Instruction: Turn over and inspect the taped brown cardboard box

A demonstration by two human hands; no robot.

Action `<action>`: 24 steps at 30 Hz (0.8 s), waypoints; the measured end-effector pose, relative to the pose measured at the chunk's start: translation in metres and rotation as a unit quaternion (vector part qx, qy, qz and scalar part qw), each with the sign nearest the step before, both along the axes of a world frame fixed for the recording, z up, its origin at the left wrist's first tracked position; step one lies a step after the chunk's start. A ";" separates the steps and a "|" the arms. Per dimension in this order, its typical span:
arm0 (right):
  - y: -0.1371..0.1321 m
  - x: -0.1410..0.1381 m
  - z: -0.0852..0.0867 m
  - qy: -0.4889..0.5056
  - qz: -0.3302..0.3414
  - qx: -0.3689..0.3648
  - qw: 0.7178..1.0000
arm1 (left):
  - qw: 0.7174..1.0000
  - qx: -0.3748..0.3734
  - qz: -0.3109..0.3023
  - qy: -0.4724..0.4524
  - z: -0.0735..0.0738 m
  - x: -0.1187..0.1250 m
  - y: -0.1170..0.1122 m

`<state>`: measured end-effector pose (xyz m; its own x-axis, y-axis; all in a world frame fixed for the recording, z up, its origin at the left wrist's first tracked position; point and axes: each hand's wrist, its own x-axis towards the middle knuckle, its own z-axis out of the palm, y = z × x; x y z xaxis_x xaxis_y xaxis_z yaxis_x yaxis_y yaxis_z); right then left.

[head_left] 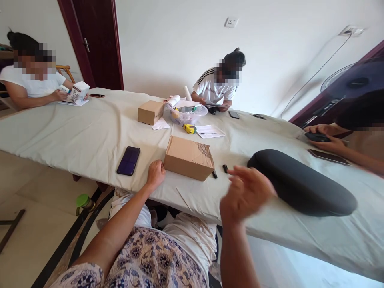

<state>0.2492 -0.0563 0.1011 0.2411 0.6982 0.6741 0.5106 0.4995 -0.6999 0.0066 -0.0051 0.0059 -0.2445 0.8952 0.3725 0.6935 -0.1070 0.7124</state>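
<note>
My left hand [156, 175] rests on the cloth with its fingers curled into a loose fist, against the near left corner of a brown cardboard box [187, 158]; I see nothing in it. Raised over the table edge, my right hand [247, 194] is slightly blurred, its fingers loosely stretched, holding nothing visible. Between the box and that hand lie two small black pieces, one by the box's corner [215, 174] and another farther right [225, 169], perhaps parts of a marker. Left of my left hand is a dark phone [128, 161].
A long dark grey case [303, 182] lies at the right. Farther back are a smaller carton [150, 112], a plastic basin [196, 116], a yellow tape measure [189, 128] and paper with a pen [210, 131]. Several people sit around the cloth-covered table [90, 124], hands occupied.
</note>
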 end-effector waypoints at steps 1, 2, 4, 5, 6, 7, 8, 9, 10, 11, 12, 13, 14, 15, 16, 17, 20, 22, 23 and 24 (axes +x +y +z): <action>0.009 -0.002 -0.008 0.034 -0.023 0.011 0.999 | 1.000 0.001 0.002 -0.009 0.000 0.000 0.000; 0.020 -0.004 -0.017 0.060 -0.030 -0.004 0.998 | 1.000 0.003 0.005 -0.019 0.000 0.001 0.000; 0.041 -0.005 -0.042 0.102 -0.050 -0.080 0.990 | 0.999 0.003 0.014 -0.042 0.000 0.001 -0.001; 0.050 -0.006 -0.055 0.115 -0.057 -0.115 0.985 | 0.998 0.003 0.019 -0.055 0.000 0.001 -0.001; 0.056 -0.006 -0.067 0.117 -0.056 -0.142 0.981 | 0.997 0.002 0.024 -0.069 0.000 0.000 -0.001; 0.059 -0.006 -0.078 0.122 -0.052 -0.161 0.978 | 0.996 0.002 0.028 -0.083 0.001 -0.001 -0.001; 0.060 -0.007 -0.086 0.124 -0.044 -0.173 0.976 | 0.995 0.001 0.032 -0.097 0.002 -0.002 -0.002; 0.060 -0.008 -0.092 0.125 -0.036 -0.177 0.975 | 0.993 0.002 0.035 -0.110 0.003 -0.003 -0.003; 0.058 -0.010 -0.096 0.127 -0.029 -0.177 0.976 | 0.992 0.003 0.037 -0.123 0.005 -0.004 -0.004; 0.057 -0.011 -0.098 0.127 -0.026 -0.175 0.976 | 0.990 0.004 0.039 -0.135 0.008 -0.005 -0.004; 0.055 -0.012 -0.099 0.127 -0.026 -0.172 0.977 | 0.988 0.005 0.040 -0.146 0.012 -0.006 -0.005; 0.055 -0.014 -0.099 0.126 -0.028 -0.170 0.977 | 0.987 0.006 0.040 -0.156 0.016 -0.006 -0.005; 0.055 -0.015 -0.099 0.127 -0.030 -0.170 0.977 | 0.985 0.007 0.038 -0.166 0.020 -0.005 -0.005; 0.055 -0.015 -0.098 0.129 -0.031 -0.168 0.977 | 0.984 0.008 0.036 -0.174 0.025 -0.004 -0.004; 0.056 -0.016 -0.098 0.133 -0.031 -0.166 0.977 | 0.983 0.008 0.033 -0.181 0.031 -0.002 -0.002; 0.057 -0.016 -0.098 0.137 -0.030 -0.163 0.977 | 0.982 0.007 0.030 -0.188 0.035 0.001 0.000; 0.060 -0.015 -0.096 0.154 -0.024 -0.159 0.975 | 0.978 -0.005 0.021 -0.205 0.047 0.010 0.009; 0.063 -0.015 -0.090 0.162 -0.017 -0.166 0.972 | 0.977 -0.017 0.016 -0.214 0.052 0.015 0.013; 0.066 -0.015 -0.087 0.163 -0.016 -0.175 0.971 | 0.976 -0.022 0.015 -0.216 0.053 0.016 0.015; 0.068 -0.016 -0.083 0.161 -0.018 -0.188 0.969 | 0.975 -0.026 0.015 -0.218 0.054 0.018 0.015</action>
<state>0.2333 0.0121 0.0186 0.4250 0.8670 0.2602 0.2485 0.1646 -0.9545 0.0243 0.0103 0.0602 -0.3952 0.9004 0.1819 0.3252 -0.0481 0.9444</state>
